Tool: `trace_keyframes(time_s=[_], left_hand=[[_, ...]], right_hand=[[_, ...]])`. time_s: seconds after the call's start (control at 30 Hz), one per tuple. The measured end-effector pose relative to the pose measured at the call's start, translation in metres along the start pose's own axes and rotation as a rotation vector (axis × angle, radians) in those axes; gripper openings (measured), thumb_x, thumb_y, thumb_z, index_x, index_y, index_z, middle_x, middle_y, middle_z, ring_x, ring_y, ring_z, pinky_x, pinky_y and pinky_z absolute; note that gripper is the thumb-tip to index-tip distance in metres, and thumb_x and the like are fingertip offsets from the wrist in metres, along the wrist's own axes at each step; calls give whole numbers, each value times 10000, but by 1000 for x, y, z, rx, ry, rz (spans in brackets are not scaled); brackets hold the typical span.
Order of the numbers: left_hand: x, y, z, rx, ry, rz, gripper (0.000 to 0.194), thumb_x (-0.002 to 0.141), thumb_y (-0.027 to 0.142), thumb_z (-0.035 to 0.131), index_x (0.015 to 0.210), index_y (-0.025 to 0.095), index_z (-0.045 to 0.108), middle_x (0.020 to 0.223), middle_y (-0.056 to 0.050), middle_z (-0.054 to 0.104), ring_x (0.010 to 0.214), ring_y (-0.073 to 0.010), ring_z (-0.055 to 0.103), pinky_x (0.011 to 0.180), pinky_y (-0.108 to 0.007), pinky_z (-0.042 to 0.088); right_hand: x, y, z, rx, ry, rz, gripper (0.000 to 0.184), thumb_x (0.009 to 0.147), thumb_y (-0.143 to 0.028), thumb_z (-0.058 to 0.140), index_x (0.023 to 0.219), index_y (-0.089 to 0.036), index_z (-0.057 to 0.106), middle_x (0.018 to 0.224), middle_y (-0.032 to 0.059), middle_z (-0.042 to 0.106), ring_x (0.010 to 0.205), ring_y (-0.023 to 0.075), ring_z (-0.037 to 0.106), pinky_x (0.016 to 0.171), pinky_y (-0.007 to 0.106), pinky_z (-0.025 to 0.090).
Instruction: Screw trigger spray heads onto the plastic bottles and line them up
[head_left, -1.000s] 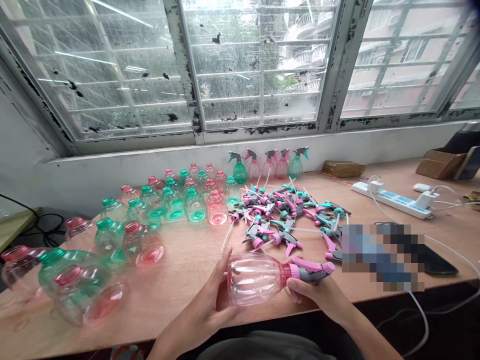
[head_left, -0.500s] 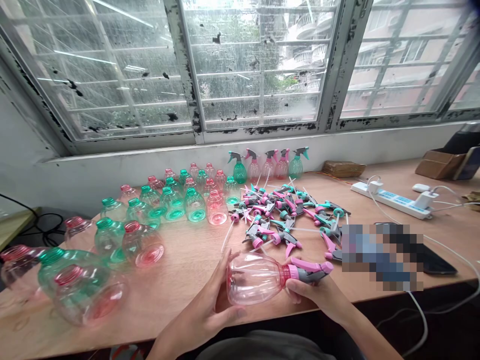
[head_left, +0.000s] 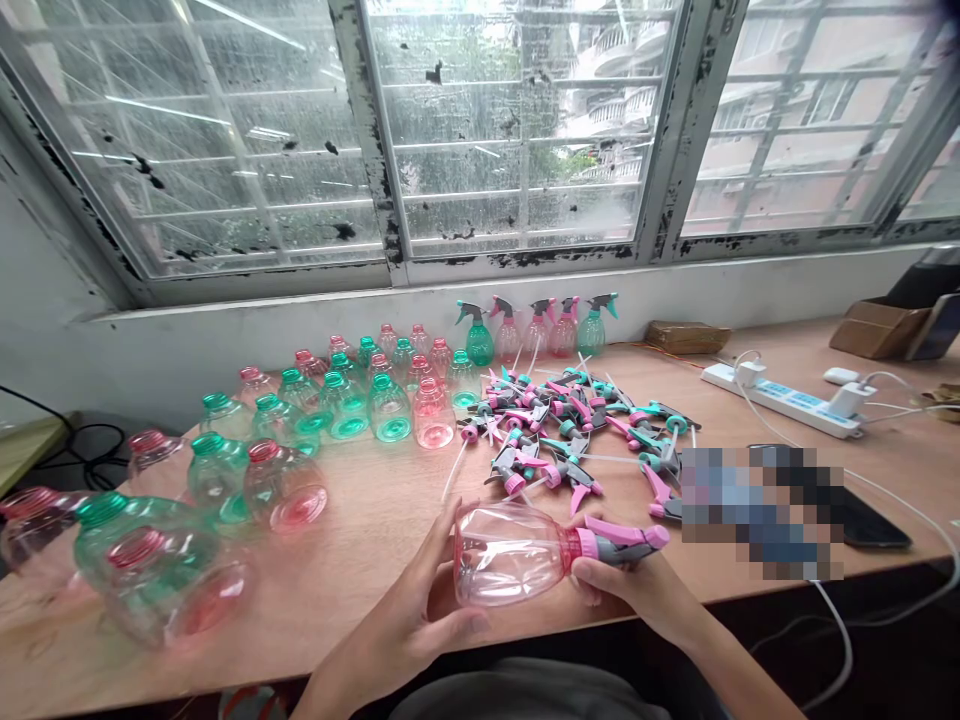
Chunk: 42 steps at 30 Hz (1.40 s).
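Note:
A clear pink spray bottle (head_left: 510, 555) lies sideways above the table's front edge, its base to the left. Its pink and grey trigger head (head_left: 622, 540) sits on the neck, pointing right. My left hand (head_left: 420, 600) cups the base end, thumb in front and fingers partly hidden behind the plastic. My right hand (head_left: 622, 585) grips the neck by the pink collar, with the thumb on the near side. Just beyond the bottle lies a heap of loose pink, teal and grey trigger heads (head_left: 570, 420) with white tubes.
Several open pink and green bottles (head_left: 388, 410) stand across the left and back. Spray bottles with heads fitted (head_left: 536, 330) line the wall. To the right are a power strip (head_left: 784, 400) with cables, a black phone (head_left: 862, 510) and a cardboard box (head_left: 870, 328).
Almost nothing differs. Both hands keep hold of the spray bottle in nearly the same place, and the view has shifted very slightly.

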<state>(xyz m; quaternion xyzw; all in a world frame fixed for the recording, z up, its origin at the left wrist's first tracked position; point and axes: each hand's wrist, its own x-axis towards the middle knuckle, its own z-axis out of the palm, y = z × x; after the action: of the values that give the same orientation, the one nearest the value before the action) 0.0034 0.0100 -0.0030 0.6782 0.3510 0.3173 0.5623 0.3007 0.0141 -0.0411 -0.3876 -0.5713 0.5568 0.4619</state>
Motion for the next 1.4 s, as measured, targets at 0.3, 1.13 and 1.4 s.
trace_keyframes(time_s=[0.3,1.13,1.4], left_hand=[[-1,-9,-4,60,-30,30,860,1010,373,623,1609,491,17,1764,-12,108,1561,-320,313,1244,-440,378],[-1,8,-4,247,-38,27,1076,905,355,761,1638,373,-27,1749,-83,169,1602,-328,169,1311,-533,150],[-1,1,-5,335,-23,30,925,948,203,673,1628,404,79,1748,-69,174,1577,-341,254,1295,-562,198]], right_hand=[[-2,-2,1,16,-4,-25,355,882,-474,772,716,-189,641,618,-22,626,590,158,542,599,278,440],[-3,1,1,-18,-16,-2,411,863,-526,779,657,-186,671,606,-1,647,589,171,565,593,282,463],[-4,6,-1,-23,20,9,442,867,-565,767,657,-186,680,613,8,665,597,178,581,605,292,477]])
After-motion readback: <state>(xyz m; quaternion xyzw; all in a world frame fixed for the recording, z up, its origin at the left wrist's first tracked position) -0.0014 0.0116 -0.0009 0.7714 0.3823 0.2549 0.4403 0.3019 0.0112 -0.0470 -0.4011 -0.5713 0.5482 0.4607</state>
